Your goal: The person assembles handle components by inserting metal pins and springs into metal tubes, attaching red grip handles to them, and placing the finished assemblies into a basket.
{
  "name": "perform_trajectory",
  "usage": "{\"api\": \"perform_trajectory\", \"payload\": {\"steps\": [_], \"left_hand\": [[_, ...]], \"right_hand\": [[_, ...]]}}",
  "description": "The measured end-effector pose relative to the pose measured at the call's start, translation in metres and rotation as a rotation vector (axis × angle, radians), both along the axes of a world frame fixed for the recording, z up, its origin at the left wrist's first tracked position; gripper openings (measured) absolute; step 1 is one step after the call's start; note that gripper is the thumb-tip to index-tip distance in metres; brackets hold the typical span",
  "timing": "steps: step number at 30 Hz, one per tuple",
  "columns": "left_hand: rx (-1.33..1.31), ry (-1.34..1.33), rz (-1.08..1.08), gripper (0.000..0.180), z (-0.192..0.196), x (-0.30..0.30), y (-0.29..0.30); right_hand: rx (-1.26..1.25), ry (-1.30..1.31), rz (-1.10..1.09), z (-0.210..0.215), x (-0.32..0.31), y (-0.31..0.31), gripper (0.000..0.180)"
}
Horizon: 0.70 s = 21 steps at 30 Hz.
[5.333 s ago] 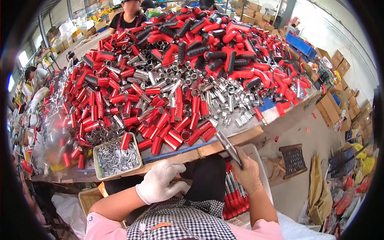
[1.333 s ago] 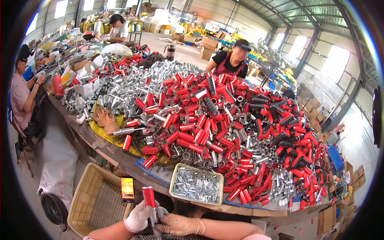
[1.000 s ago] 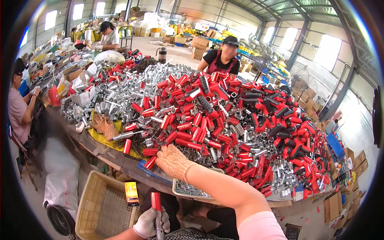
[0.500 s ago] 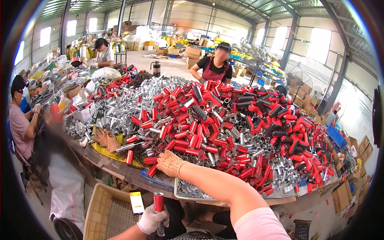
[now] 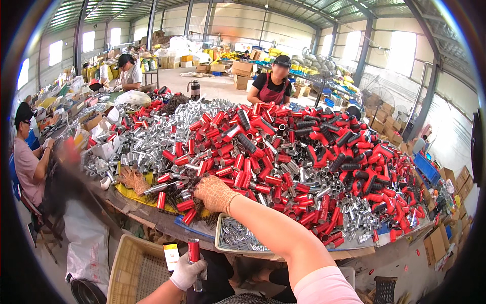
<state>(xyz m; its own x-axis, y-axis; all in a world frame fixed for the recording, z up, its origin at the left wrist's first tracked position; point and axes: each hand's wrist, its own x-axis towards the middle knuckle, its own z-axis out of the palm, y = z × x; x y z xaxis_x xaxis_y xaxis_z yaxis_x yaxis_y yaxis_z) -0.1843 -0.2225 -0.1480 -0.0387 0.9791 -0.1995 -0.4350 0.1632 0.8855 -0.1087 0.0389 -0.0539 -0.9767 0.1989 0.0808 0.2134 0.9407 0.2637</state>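
My left hand point(image 5: 188, 272), in a white glove, is closed round an upright red and silver metal tube point(image 5: 194, 250) low in the view. At the front edge of the heaped table, my right hand point(image 5: 216, 194), in a tan patterned glove, reaches into the parts. Its fingers curl down beside dark coiled springs point(image 5: 174, 196); whatever they grip is hidden. Loose red tubes point(image 5: 188, 217) lie just left of that hand. A tan glove point(image 5: 133, 180) rests further left on yellow material. Red and silver tubes point(image 5: 240, 177) pile up beyond both hands.
A tray point(image 5: 218, 238) of small metal pins sits below my right forearm. Beside my left hand is a yellow crate point(image 5: 121, 261) with a white and yellow flat rectangle point(image 5: 171, 256) at its edge. Red and black handles point(image 5: 354, 167) heap up right. Co-workers are across and left.
My right hand has moved a little farther into the pile, its fingers now more curled. My left hand has risen slightly with the tube still in it.
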Motion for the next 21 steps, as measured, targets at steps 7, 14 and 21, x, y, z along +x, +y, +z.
{"api": "perform_trajectory", "payload": {"steps": [7, 14, 21], "left_hand": [[-0.01, 0.143, 0.005, 0.019, -0.005, 0.007, 0.006], [-0.069, 0.486, -0.037, 0.023, 0.013, 0.016, 0.006], [0.107, 0.814, -0.155, 0.036, 0.021, 0.04, 0.033]], "right_hand": [[-0.222, 0.141, -0.296, 0.025, 0.006, 0.0, 0.027], [-1.016, 0.526, -0.124, 0.041, 0.066, -0.033, 0.027], [-1.321, 0.907, -0.411, 0.045, 0.188, -0.077, 0.024]]}}
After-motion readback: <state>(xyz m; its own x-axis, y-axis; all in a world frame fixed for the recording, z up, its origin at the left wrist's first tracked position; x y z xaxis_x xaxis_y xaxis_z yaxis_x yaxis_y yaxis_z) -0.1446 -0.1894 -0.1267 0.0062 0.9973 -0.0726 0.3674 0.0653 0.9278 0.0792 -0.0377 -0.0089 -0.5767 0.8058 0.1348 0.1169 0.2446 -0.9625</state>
